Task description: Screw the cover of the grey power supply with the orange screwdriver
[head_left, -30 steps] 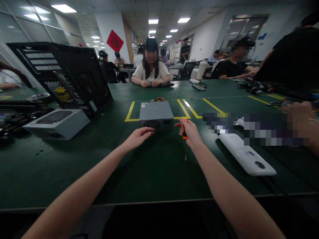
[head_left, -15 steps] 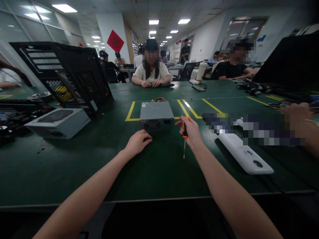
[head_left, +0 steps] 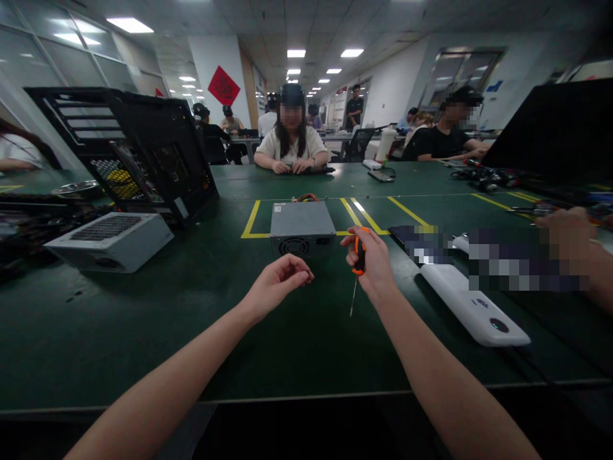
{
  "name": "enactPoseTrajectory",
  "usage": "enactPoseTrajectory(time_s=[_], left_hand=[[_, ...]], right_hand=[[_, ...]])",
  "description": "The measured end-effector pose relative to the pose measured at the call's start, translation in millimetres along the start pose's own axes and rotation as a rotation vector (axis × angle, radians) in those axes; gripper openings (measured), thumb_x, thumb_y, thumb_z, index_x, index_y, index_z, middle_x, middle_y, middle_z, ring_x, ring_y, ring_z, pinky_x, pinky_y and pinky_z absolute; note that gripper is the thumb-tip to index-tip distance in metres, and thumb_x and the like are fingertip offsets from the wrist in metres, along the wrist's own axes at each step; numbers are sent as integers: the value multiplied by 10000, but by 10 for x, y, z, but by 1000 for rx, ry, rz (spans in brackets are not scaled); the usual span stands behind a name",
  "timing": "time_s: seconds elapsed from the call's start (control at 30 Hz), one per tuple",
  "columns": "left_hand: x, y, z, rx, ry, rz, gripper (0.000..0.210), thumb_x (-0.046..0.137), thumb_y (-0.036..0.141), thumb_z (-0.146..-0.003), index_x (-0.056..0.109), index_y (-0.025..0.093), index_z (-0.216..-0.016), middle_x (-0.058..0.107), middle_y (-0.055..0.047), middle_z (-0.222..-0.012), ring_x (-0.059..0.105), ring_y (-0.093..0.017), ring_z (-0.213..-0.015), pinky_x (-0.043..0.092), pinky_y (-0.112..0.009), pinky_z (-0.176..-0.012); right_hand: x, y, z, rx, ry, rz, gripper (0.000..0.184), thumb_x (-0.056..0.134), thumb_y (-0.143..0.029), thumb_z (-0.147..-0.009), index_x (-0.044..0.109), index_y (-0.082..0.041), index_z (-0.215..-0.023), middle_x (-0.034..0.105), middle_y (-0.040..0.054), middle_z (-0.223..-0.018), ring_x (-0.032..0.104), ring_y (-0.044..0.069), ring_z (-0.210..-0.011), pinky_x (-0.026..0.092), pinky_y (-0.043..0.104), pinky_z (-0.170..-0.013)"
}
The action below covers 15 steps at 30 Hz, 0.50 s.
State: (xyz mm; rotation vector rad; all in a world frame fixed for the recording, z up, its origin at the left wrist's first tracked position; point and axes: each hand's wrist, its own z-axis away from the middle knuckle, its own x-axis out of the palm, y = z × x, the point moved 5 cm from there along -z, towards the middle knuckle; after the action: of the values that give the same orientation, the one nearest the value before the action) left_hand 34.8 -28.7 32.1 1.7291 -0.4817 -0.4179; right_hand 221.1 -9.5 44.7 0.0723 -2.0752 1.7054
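Note:
In my right hand (head_left: pixel 376 259) is a screwdriver (head_left: pixel 359 255) with an orange and black handle, its thin shaft pointing down above the table. My left hand (head_left: pixel 283 281) is raised in front of a grey computer power supply (head_left: pixel 304 218), fingers curled and fingertips together. Whatever sits between those fingertips, if anything, is too small to make out. The power supply stands on the table, its fan grille and socket facing me, with coloured wires behind it. Neither hand appears to grip it.
On the left stand a second power supply (head_left: pixel 112 241) and a black computer case (head_left: pixel 138 153). A white power bank (head_left: pixel 474 305) lies right of my right hand. Another person's hand (head_left: pixel 567 233) is at the far right. A person (head_left: pixel 292 144) sits opposite. Yellow tape (head_left: pixel 253 220) marks the green table (head_left: pixel 311 358).
My left hand has risen off the table and shifted right, its fingers curling together. My right hand still holds the screwdriver, whose tip has swung slightly left.

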Motion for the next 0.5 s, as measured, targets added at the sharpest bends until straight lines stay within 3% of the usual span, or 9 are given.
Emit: enactPoseTrajectory(time_s=[0.13, 0.3, 0.4, 0.5], left_hand=[[217, 147, 162, -18, -131, 296, 158, 672, 222, -756, 584, 154, -867, 610, -7, -801, 570, -86, -708, 443, -207, -678], [240, 92, 209, -69, -181, 383, 200, 685, 223, -748, 619, 155, -925, 628, -11, -765, 582, -82, -629, 446, -200, -615], [222, 29, 198, -80, -155, 415, 196, 694, 210, -740, 628, 155, -916, 640, -9, -752, 590, -78, -641, 452, -191, -636], [245, -19, 205, -105, -159, 436, 219, 710, 180, -722, 629, 162, -925, 650, -2, -751, 598, -73, -675, 452, -175, -662]], right_hand=[[103, -108, 128, -13, -37, -66, 153, 605, -325, -714, 550, -185, -747, 596, -35, -580, 371, 22, -344, 243, 182, -352], [175, -185, 221, -18, -100, -118, 161, 599, -322, -717, 550, -173, -751, 596, -31, -596, 362, 20, -336, 238, 176, -341], [201, -382, 374, -108, -52, -210, 151, 574, -310, -737, 524, -175, -689, 542, -52, -560, 344, 15, -334, 223, 175, -340], [208, -721, 679, -289, 21, -278, 185, 537, -307, -770, 479, -196, -634, 451, -72, -497, 316, 28, -333, 206, 189, -336]])
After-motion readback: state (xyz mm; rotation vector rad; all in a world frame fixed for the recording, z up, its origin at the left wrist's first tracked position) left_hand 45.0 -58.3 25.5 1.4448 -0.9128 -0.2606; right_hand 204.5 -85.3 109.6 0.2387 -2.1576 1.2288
